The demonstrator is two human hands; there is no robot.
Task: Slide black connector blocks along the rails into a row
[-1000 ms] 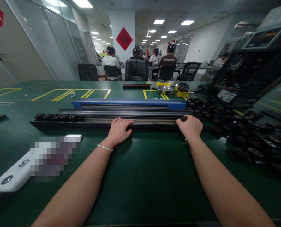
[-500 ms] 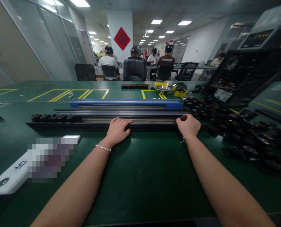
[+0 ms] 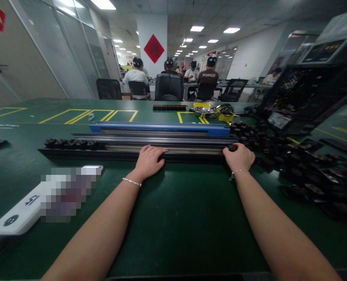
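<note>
The green worktable (image 3: pixel 179 226) was taken up on its right by a heap of small black parts (image 3: pixel 316 168), piled loosely. In front of the hands, the long black channel rail (image 3: pixel 117 155) was laid crosswise on the tabletop, its pale inner strip exposed between them. A blue-ended bar (image 3: pixel 94 128) and a dark metal profile (image 3: pixel 161 138) were set parallel behind it. At the rail's left end, a row of small black parts (image 3: pixel 74 144) was lined up close together.

The rail was touched near its middle by the left hand (image 3: pixel 150 160): the fingers were laid together over it, with the thumb held apart on the near side. Whether it was squeezed could not be told. By the right hand (image 3: pixel 240 156), placed at the right end, a small black piece (image 3: pixel 233 148) appeared to be clamped between thumb and fingers; most of it was hidden.

For good handling, it was judged that the rail should be kept flat and steady by light left-hand pressure, that the piece should be held square to the channel rather than tilted, and that force should be avoided if any binding was felt.
</note>
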